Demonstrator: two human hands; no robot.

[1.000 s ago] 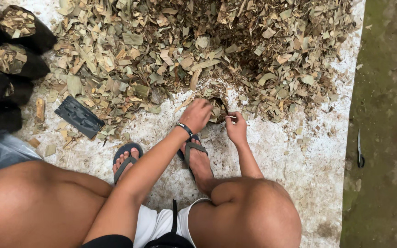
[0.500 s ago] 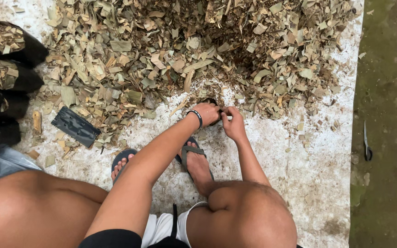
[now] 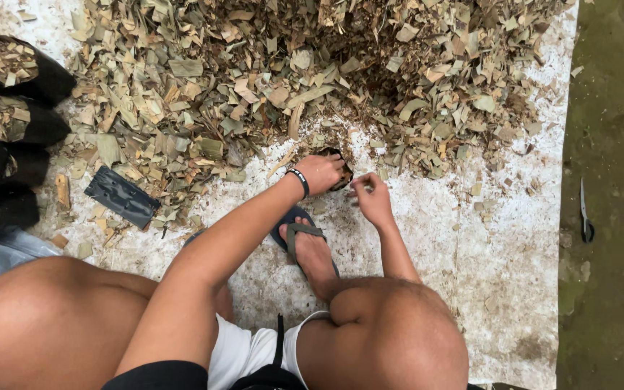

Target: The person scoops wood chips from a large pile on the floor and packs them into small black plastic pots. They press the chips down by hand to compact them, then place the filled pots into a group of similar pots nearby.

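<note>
Between the two hands, at the edge of the leaf pile (image 3: 269, 87), sits a small dark bag (image 3: 339, 173) stuffed with leaf scraps. Left hand (image 3: 321, 173), a dark band on its wrist, is curled around the bag's near side, gripping it. Right hand (image 3: 371, 198) rests just beside the bag, fingers bent together as if pinching something small; what it holds, if anything, is too small to tell. Below the hands a foot in a sandal (image 3: 305, 242) stands on the white sheet (image 3: 500, 274). Far to the left of the left hand lie filled black bags (image 3: 16, 94) and a flat dark stack (image 3: 122, 196). Well to the right of the right hand, scissors (image 3: 585, 213) lie on the ground.
</note>
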